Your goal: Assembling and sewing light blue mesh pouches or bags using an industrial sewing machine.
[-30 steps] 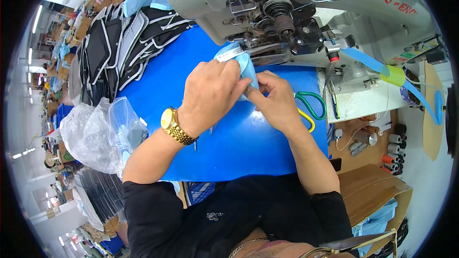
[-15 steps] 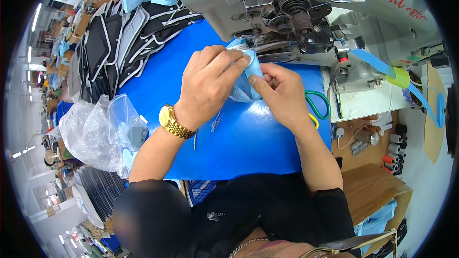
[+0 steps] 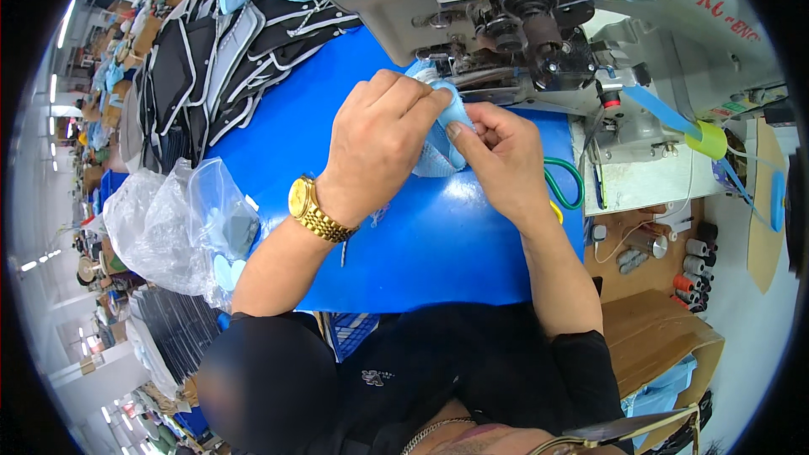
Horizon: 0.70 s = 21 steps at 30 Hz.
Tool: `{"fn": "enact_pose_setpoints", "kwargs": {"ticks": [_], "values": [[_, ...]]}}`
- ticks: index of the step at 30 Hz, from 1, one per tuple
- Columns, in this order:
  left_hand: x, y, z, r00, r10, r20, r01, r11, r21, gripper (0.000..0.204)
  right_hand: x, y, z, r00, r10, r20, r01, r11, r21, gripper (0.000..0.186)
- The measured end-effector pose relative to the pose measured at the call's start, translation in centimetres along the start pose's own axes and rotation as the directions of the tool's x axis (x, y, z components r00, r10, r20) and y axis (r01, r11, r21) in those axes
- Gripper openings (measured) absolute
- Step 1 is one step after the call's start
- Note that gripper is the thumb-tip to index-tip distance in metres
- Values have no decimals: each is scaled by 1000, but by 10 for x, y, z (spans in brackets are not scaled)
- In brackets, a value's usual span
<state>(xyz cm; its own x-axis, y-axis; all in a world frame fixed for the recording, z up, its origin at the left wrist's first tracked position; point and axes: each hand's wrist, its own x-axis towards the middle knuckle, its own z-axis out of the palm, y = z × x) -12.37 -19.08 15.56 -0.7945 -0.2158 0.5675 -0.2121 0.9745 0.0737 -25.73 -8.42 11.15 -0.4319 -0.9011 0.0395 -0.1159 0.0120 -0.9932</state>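
The sewing machine (image 3: 565, 66) stands over the far edge of a blue worktop (image 3: 438, 261), and a light-blue fabric piece (image 3: 436, 160) lies just on the wearer's side of the sewing machine, its far end reaching in close under the machine's head; whether it is clamped there cannot be told. The left hand (image 3: 379, 131), a gold watch (image 3: 318, 211) at its wrist, is in front of the sewing machine with its grip closed on the fabric's upper part, while the right hand (image 3: 510, 156), also in front of the machine, pinches the fabric's right edge between thumb and fingers. To the left of the sewing machine lies a heap of black pieces (image 3: 211, 67) with pale edging, and farther out and nearer the wearer sit clear plastic bags (image 3: 152, 227). From the machine's right side a blue band (image 3: 661, 109) runs through a yellow-green ring (image 3: 708, 141)
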Motion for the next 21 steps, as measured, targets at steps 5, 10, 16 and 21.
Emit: {"fn": "enact_pose_setpoints", "kwargs": {"ticks": [5, 10, 16, 21], "values": [[2, 2, 1, 999, -47, -12, 47, 999, 5, 27, 4, -1, 4, 996, -55, -68, 57, 998, 34, 15], [1, -3, -3, 998, -53, -36, 52, 998, -22, 28, 4, -1, -3, 998, -58, -15, 58, 998, -22, 14], [-1, 0, -2, 999, -46, -23, 46, 999, 22, 28, 6, -2, 0, 998, -65, -19, 65, 997, -30, 14], [1, -3, -3, 999, -36, -25, 37, 999, 30, 29, 11, -5, -1, 995, -92, -31, 89, 992, -86, 14]]}}
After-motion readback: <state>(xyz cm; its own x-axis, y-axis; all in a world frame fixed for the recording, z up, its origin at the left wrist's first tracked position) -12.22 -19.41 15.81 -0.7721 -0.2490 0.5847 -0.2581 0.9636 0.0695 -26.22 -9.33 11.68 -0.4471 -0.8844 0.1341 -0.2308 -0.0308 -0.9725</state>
